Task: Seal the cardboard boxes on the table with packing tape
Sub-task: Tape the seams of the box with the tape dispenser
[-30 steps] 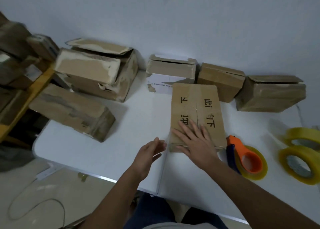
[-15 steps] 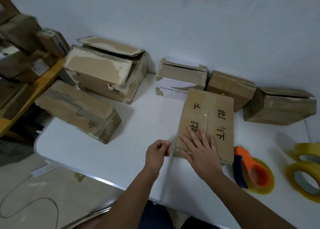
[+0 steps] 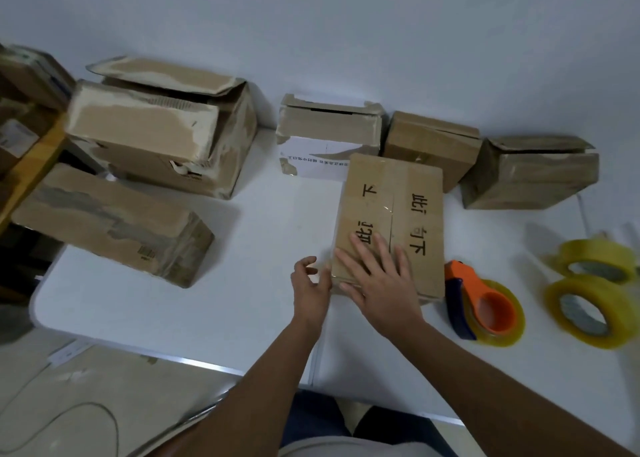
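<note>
A flat brown cardboard box (image 3: 398, 197) with black printed characters lies on the white table (image 3: 225, 300) in front of me, clear tape running along its middle seam. My right hand (image 3: 377, 276) lies flat on the box's near left part, fingers spread. My left hand (image 3: 310, 283) is at the box's near left corner, fingers curled against its side. An orange and blue tape dispenser (image 3: 481, 304) with a clear roll stands just right of the box.
Two loose yellowish tape rolls (image 3: 588, 304) lie at the right. Several worn boxes line the wall: a large open one (image 3: 166, 127), a white-sided one (image 3: 325, 138), two smaller ones (image 3: 429, 145) (image 3: 530, 172). A long box (image 3: 110, 221) lies at left; a shelf with boxes (image 3: 24, 110) stands beyond.
My left hand has moved right, from open beside the box to curled against its near left corner. My right hand stays pressed on the box.
</note>
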A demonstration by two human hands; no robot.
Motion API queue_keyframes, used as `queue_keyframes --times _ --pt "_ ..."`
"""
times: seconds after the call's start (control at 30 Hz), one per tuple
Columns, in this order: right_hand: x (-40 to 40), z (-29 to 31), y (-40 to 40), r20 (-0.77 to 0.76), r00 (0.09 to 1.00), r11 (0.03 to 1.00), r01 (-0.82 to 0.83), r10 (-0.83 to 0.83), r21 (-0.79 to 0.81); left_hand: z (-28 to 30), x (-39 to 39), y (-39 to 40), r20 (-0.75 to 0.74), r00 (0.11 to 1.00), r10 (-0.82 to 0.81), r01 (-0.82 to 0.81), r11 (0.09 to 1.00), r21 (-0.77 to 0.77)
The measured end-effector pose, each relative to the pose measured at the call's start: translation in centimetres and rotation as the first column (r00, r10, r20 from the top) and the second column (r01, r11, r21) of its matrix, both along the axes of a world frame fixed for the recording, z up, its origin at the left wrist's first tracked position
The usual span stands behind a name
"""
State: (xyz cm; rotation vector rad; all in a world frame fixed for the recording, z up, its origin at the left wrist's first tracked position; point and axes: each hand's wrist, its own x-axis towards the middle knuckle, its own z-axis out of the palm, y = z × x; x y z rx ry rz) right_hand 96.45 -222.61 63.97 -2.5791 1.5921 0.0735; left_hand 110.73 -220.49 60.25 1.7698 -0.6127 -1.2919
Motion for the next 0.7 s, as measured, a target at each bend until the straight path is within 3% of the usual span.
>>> queue_keyframes --times 0.13,0.23,0.33,0.37,0.4,0.5,0.6,0.7 --pt "0.0 0.0 0.0 -0.003 1.000 1.000 -0.009 0.009 0.009 0.3 0.9 -1.1 0.122 0.983 -0.137 0.129 0.989 0.072" --pt "0.0 -0.1 -0.1 -0.007 1.000 1.000 -0.011 0.011 0.006 2.5 2.3 0.4 0.180 0.975 -0.133 0.138 0.990 -0.014" --pt "-0.1 -0.2 -0.1 -0.007 1.000 1.000 -0.014 0.014 0.005 4.0 2.1 2.7 0.201 0.945 -0.259 0.289 0.947 -0.138" --pt "-0.1 -0.3 -0.1 -0.005 1.000 1.000 -0.016 0.016 0.007 4.0 1.7 3.3 0.276 0.913 -0.299 0.349 0.925 -0.150" --pt "-0.1 -0.2 -0.1 -0.004 1.000 1.000 -0.014 0.014 0.014 4.0 1.3 3.5 0.393 0.858 -0.331 0.417 0.896 -0.153" --pt "0.0 0.0 -0.1 -0.013 1.000 1.000 -0.003 0.004 0.021 3.9 1.8 3.0 0.689 0.583 -0.431 0.639 0.767 -0.061" --pt "0.1 0.1 -0.1 -0.031 0.999 1.000 -0.012 0.012 0.022 4.7 3.7 1.2 0.803 0.315 -0.506 0.785 0.614 0.080" --pt "0.0 0.3 -0.1 -0.025 0.999 0.999 -0.019 0.020 0.031 5.6 4.8 -1.4 0.810 0.096 -0.579 0.838 0.486 0.248"
